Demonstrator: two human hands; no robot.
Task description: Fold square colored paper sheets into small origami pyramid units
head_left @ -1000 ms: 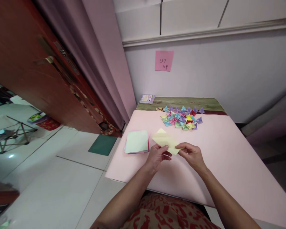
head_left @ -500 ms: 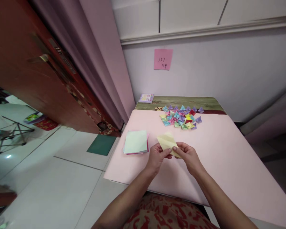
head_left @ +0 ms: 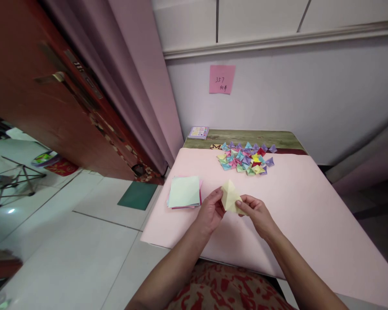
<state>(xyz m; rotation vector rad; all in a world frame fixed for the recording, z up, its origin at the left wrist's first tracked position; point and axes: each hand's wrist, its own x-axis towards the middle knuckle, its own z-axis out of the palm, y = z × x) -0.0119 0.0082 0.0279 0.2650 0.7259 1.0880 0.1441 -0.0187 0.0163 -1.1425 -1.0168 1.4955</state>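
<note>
Between my hands, above the pink-covered table (head_left: 294, 215), is a pale yellow sheet of origami paper (head_left: 229, 197), folded and creased to a point at its top. My left hand (head_left: 212, 207) pinches its left edge between thumb and fingers. The thumb of my right hand (head_left: 255, 210) presses on its lower right part, with the fingers behind. Left of my hands lies a stack of square paper (head_left: 185, 191), pale green on top with pink edges showing. Beyond them sits a cluster of small folded paper pieces (head_left: 245, 159) in several colours.
A small printed packet (head_left: 198, 132) lies at the table's far left corner. On the wall is a pink note (head_left: 222, 79). A purple curtain (head_left: 142, 77) and a brown door (head_left: 61, 107) stand at left, with a green mat (head_left: 138, 196) on the floor.
The yellow paper has gone from a flatter, wider shape to a narrower, more upright one with a peak. My left thumb has moved from its lower front to its left edge.
</note>
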